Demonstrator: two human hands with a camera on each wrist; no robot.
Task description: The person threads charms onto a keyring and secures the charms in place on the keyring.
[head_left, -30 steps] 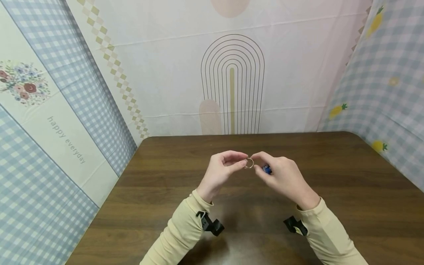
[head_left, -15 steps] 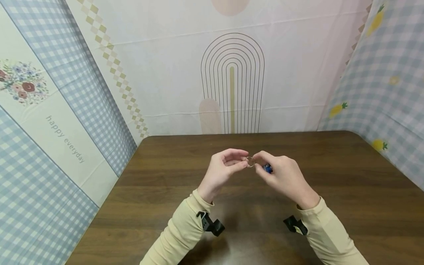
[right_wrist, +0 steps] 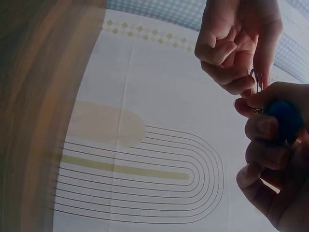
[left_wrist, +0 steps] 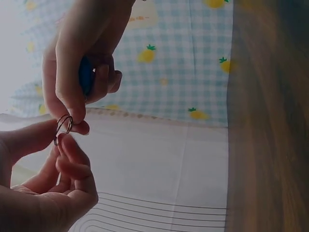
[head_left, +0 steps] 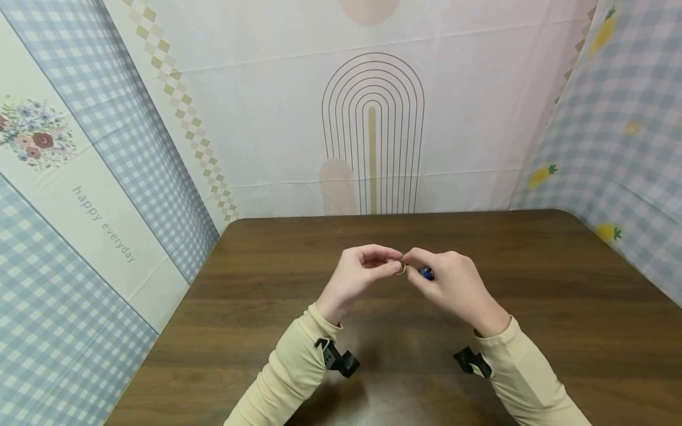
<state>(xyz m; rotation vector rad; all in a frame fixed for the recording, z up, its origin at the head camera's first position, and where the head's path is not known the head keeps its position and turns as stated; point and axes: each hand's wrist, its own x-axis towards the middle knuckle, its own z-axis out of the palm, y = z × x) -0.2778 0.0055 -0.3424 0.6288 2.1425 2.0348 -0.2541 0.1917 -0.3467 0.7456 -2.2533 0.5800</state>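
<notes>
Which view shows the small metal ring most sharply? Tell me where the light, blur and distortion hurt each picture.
Left wrist view: dim and backlit, yet the ring is largest and clearest here, pinched between the left hand and the right hand. Right wrist view: darkened, table edge smeared and bowed, blue object soft. Head view: evenly lit, wide-angle bending at the edges, ring tiny.

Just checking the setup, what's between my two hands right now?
A small metal ring, pinched by the left hand and the right hand above the table; clearest in the head view.

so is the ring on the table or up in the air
In the air: both hands pinch the ring above the table, left hand, right hand.
</notes>
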